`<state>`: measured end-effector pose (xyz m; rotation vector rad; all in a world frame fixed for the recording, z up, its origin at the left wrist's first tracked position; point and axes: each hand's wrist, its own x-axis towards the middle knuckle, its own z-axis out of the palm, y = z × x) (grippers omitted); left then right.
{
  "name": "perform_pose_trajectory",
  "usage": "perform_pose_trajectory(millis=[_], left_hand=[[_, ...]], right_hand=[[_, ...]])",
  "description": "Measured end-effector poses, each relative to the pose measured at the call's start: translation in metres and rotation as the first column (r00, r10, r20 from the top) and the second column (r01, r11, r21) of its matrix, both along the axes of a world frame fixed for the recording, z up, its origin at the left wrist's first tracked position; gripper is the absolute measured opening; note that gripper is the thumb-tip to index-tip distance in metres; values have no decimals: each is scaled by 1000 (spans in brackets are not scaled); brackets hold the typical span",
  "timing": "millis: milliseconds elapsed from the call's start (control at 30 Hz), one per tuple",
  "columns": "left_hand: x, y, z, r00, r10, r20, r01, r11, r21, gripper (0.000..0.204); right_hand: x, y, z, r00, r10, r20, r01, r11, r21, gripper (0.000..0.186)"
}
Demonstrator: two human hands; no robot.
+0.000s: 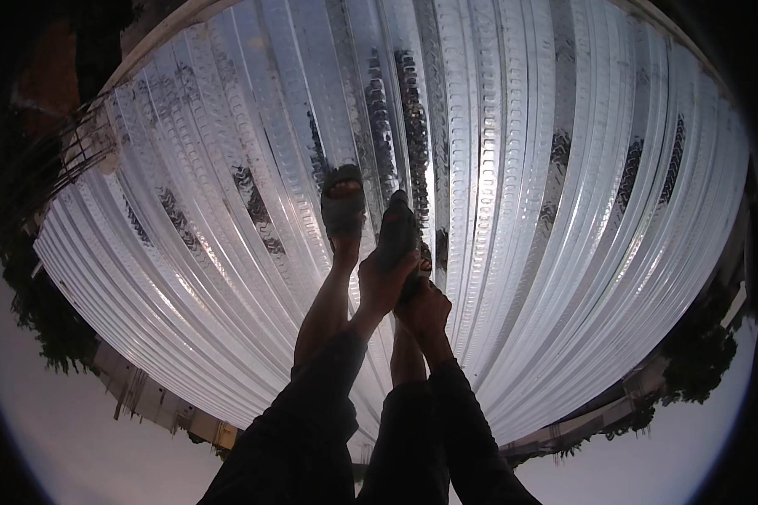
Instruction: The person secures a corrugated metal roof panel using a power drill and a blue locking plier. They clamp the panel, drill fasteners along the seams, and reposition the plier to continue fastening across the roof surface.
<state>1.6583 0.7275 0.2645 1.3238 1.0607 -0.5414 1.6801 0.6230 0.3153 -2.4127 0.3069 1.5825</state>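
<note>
Both hands hold a dark power drill point(397, 229) over the silvery metal panels, its narrow nose pointing away from me. My left hand point(382, 283) is closed around the rear of its body. Just below and to the right, my right hand point(425, 310) is closed on its lower part, which is mostly hidden by the fingers and shadow. Whether the tip touches the panel I cannot tell. My left foot wears a dark sandal point(343, 217) and stands on the ribbed metal panels point(501, 278). The drill and hands partly cover my right foot point(426, 259).
Long raised ribs run through the panels, with rows of stamped marks along them. Thin dark rods point(80, 147) stick out at the left edge. Trees point(691, 358) and low walls point(156, 404) stand beyond the panels' rim. A reddish-brown surface point(52, 71) lies at the upper left.
</note>
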Motion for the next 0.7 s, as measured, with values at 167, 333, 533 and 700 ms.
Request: perform_pose_trajectory(millis=[167,333,533,700], left_hand=[[7,4,1,999,-22,-38,23,999,28,53],[6,-4,1,999,-18,-35,20,998,57,54],[21,-9,15,993,-4,-114,13,997,76,52],[20,-8,15,996,22,-84,-17,998,60,50]], right_hand=[[-5,-5,-4,999,14,50,-16,999,35,31],[-3,-11,-4,993,24,114,-33,996,79,30],[11,-16,-1,996,14,89,-22,996,82,50],[5,-16,-5,998,38,59,-40,999,28,49]])
